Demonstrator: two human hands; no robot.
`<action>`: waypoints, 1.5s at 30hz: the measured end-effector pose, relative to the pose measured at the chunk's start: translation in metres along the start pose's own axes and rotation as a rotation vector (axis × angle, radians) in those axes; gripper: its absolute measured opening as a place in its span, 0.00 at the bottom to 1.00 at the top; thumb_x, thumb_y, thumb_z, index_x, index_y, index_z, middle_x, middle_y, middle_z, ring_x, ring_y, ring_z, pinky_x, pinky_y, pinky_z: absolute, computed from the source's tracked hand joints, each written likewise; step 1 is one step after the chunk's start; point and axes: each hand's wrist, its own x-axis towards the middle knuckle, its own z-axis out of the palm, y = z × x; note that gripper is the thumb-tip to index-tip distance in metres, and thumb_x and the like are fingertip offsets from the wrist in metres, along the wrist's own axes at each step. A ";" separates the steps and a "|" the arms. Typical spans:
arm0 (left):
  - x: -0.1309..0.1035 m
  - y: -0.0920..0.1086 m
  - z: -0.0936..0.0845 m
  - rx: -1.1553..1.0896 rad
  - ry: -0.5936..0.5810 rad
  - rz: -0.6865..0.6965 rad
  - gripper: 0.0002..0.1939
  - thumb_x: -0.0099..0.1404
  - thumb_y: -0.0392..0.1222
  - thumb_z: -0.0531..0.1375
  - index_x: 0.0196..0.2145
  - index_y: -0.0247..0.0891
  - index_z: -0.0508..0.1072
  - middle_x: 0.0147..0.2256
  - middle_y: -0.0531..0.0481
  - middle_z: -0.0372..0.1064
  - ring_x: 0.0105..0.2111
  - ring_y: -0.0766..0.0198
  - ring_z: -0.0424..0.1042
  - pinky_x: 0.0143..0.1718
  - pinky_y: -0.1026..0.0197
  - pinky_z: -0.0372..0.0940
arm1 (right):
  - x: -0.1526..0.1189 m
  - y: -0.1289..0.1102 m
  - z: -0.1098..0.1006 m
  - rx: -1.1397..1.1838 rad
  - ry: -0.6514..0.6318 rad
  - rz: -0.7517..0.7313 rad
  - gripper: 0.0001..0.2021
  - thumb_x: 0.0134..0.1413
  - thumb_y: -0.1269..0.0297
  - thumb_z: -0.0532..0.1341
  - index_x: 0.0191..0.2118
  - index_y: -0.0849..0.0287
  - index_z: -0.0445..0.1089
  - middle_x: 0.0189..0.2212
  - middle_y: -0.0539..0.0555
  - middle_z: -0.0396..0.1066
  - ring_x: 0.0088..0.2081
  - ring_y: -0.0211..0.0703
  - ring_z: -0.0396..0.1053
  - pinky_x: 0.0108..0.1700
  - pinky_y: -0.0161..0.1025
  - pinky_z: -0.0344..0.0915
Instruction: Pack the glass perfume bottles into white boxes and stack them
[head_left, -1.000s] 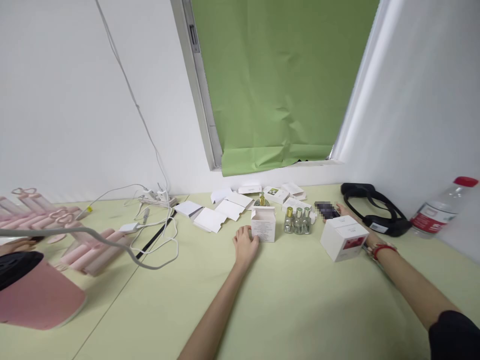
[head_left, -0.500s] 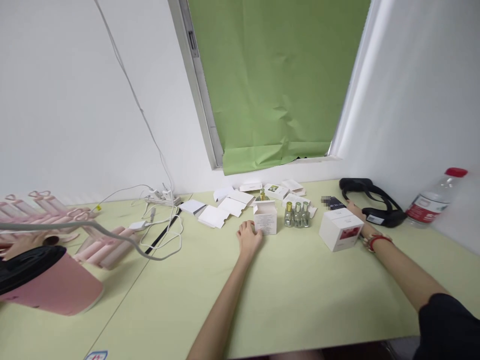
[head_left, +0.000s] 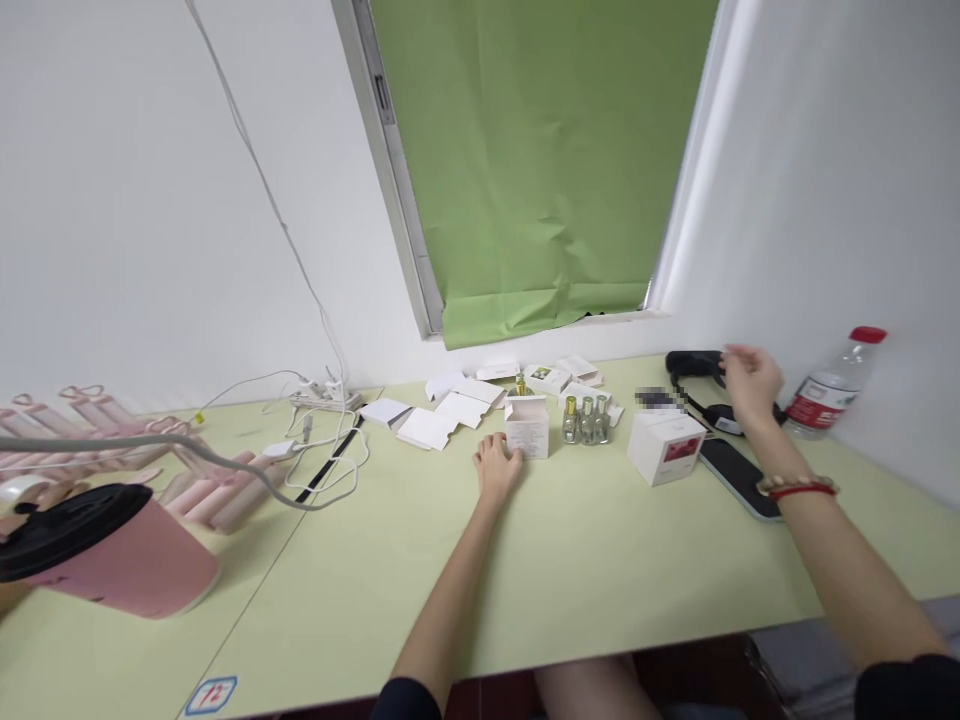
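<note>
My left hand (head_left: 496,470) rests on the table with its fingers bent and spread. Its thumb is against the side of a small white carton (head_left: 527,432), which stands upright with its top flap raised. To the right of the carton stand several small glass bottles (head_left: 587,425) with gold and green caps. My right hand (head_left: 754,382) is raised in front of a black strapped headset (head_left: 694,362), fingers loosely bent and a little blurred; nothing shows in them. Below it are a white box with a red picture (head_left: 664,447) and a phone (head_left: 739,478).
Flattened white cartons (head_left: 427,428) lie near the wall. At right stands a water bottle (head_left: 825,395) with a red cap. A pink cup (head_left: 135,555) with a black lid, a grey cable (head_left: 247,470), pink tubes (head_left: 217,500) and a power strip (head_left: 322,398) are at left.
My right hand has lifted from beside the white box and moved right, uncovering the phone. My left hand stays beside the carton. The view has shifted slightly.
</note>
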 end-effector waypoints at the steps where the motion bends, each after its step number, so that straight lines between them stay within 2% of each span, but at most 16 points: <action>1: 0.000 0.000 0.000 0.006 0.000 0.010 0.11 0.56 0.38 0.51 0.39 0.39 0.63 0.44 0.43 0.63 0.49 0.54 0.58 0.48 0.52 0.52 | -0.008 -0.018 -0.001 0.099 0.152 -0.034 0.10 0.49 0.66 0.49 0.34 0.60 0.64 0.31 0.58 0.68 0.32 0.41 0.68 0.38 0.40 0.63; 3: 0.001 0.000 0.001 0.018 0.005 0.022 0.11 0.56 0.34 0.50 0.38 0.39 0.64 0.44 0.43 0.63 0.48 0.53 0.59 0.48 0.52 0.52 | -0.037 -0.054 0.005 0.248 0.235 -0.141 0.08 0.49 0.66 0.49 0.31 0.59 0.64 0.27 0.54 0.67 0.29 0.39 0.67 0.36 0.38 0.63; 4: 0.000 -0.001 0.002 0.022 0.012 0.022 0.12 0.56 0.32 0.49 0.38 0.38 0.65 0.44 0.42 0.63 0.48 0.53 0.59 0.47 0.52 0.53 | -0.055 -0.071 0.013 0.301 0.178 -0.166 0.07 0.50 0.66 0.49 0.30 0.59 0.63 0.25 0.52 0.66 0.27 0.38 0.66 0.34 0.37 0.63; 7: -0.002 -0.003 0.003 0.025 0.058 -0.005 0.16 0.56 0.29 0.48 0.41 0.38 0.65 0.44 0.42 0.63 0.49 0.54 0.59 0.47 0.53 0.53 | -0.114 -0.102 0.050 0.372 -0.241 -0.212 0.07 0.49 0.64 0.52 0.31 0.58 0.65 0.27 0.51 0.68 0.28 0.38 0.66 0.34 0.36 0.63; 9: -0.004 -0.007 0.000 0.027 0.113 -0.045 0.19 0.54 0.27 0.48 0.43 0.38 0.65 0.45 0.42 0.63 0.50 0.55 0.59 0.48 0.53 0.53 | -0.145 -0.106 0.076 0.367 -0.355 -0.201 0.08 0.50 0.62 0.53 0.34 0.59 0.66 0.30 0.52 0.69 0.31 0.39 0.66 0.36 0.37 0.63; 13: 0.002 -0.027 -0.015 0.052 0.233 -0.112 0.21 0.53 0.26 0.48 0.44 0.37 0.65 0.51 0.41 0.60 0.56 0.54 0.53 0.52 0.51 0.51 | -0.175 -0.090 0.109 0.420 -0.387 -0.032 0.11 0.50 0.59 0.52 0.36 0.60 0.65 0.28 0.52 0.68 0.27 0.39 0.65 0.31 0.36 0.62; 17: 0.021 -0.057 -0.033 0.160 0.323 -0.148 0.22 0.59 0.33 0.48 0.53 0.34 0.60 0.61 0.39 0.46 0.62 0.51 0.40 0.56 0.47 0.45 | -0.184 -0.075 0.116 0.429 -0.447 0.033 0.11 0.49 0.60 0.53 0.36 0.60 0.65 0.27 0.52 0.67 0.24 0.38 0.63 0.27 0.35 0.61; 20: 0.040 -0.075 -0.041 0.193 0.355 -0.198 0.37 0.58 0.48 0.54 0.60 0.31 0.48 0.63 0.37 0.40 0.62 0.44 0.36 0.57 0.44 0.45 | -0.188 -0.072 0.112 0.416 -0.454 0.041 0.10 0.49 0.60 0.53 0.36 0.60 0.65 0.26 0.52 0.66 0.24 0.38 0.63 0.27 0.35 0.61; 22: 0.051 -0.082 -0.045 0.184 0.326 -0.273 0.44 0.54 0.51 0.57 0.61 0.28 0.45 0.63 0.34 0.38 0.62 0.39 0.35 0.56 0.43 0.46 | -0.188 -0.073 0.110 0.385 -0.455 0.019 0.10 0.51 0.61 0.52 0.37 0.59 0.65 0.26 0.52 0.66 0.24 0.38 0.63 0.27 0.35 0.61; 24: 0.059 -0.087 -0.049 0.164 0.333 -0.327 0.41 0.54 0.46 0.57 0.61 0.28 0.47 0.61 0.33 0.42 0.61 0.39 0.40 0.54 0.41 0.48 | -0.187 -0.073 0.108 0.350 -0.452 -0.014 0.10 0.52 0.62 0.52 0.38 0.59 0.64 0.27 0.52 0.67 0.24 0.39 0.64 0.27 0.36 0.62; 26: 0.062 -0.090 -0.053 0.109 0.352 -0.328 0.32 0.56 0.41 0.54 0.57 0.31 0.55 0.56 0.33 0.56 0.56 0.42 0.53 0.52 0.42 0.51 | -0.184 -0.073 0.108 0.325 -0.449 -0.043 0.10 0.52 0.62 0.51 0.38 0.59 0.64 0.26 0.52 0.67 0.25 0.39 0.65 0.28 0.36 0.62; 28: 0.061 -0.093 -0.056 0.034 0.409 -0.300 0.24 0.57 0.38 0.52 0.53 0.33 0.63 0.50 0.36 0.64 0.51 0.46 0.62 0.50 0.45 0.54 | -0.182 -0.072 0.107 0.311 -0.450 -0.066 0.11 0.52 0.62 0.51 0.39 0.59 0.64 0.26 0.52 0.67 0.25 0.39 0.65 0.28 0.36 0.63; 33: 0.039 -0.093 -0.056 -0.066 0.578 -0.145 0.13 0.55 0.35 0.53 0.37 0.39 0.73 0.41 0.43 0.70 0.44 0.52 0.66 0.48 0.48 0.52 | -0.182 -0.072 0.104 0.284 -0.431 -0.108 0.10 0.52 0.63 0.51 0.39 0.59 0.65 0.26 0.51 0.68 0.25 0.38 0.65 0.29 0.35 0.63; 39: 0.012 -0.080 -0.054 -0.087 0.652 0.199 0.09 0.59 0.37 0.53 0.35 0.39 0.72 0.35 0.47 0.68 0.39 0.58 0.66 0.44 0.54 0.55 | -0.184 -0.068 0.103 0.260 -0.396 -0.146 0.09 0.52 0.63 0.52 0.35 0.59 0.66 0.26 0.51 0.69 0.23 0.36 0.64 0.26 0.33 0.61; 42: 0.005 -0.067 -0.056 -0.190 0.681 0.364 0.07 0.61 0.38 0.53 0.34 0.37 0.71 0.33 0.47 0.67 0.36 0.62 0.66 0.38 0.59 0.61 | -0.184 -0.065 0.101 0.271 -0.353 -0.157 0.08 0.53 0.64 0.52 0.34 0.59 0.66 0.26 0.51 0.68 0.22 0.35 0.64 0.25 0.32 0.61; 45: 0.000 -0.052 -0.065 -0.243 0.665 0.459 0.06 0.62 0.39 0.53 0.35 0.37 0.69 0.31 0.48 0.66 0.31 0.66 0.65 0.28 0.65 0.61 | -0.186 -0.067 0.097 0.301 -0.320 -0.233 0.06 0.53 0.66 0.52 0.33 0.59 0.65 0.24 0.49 0.67 0.21 0.34 0.63 0.24 0.31 0.61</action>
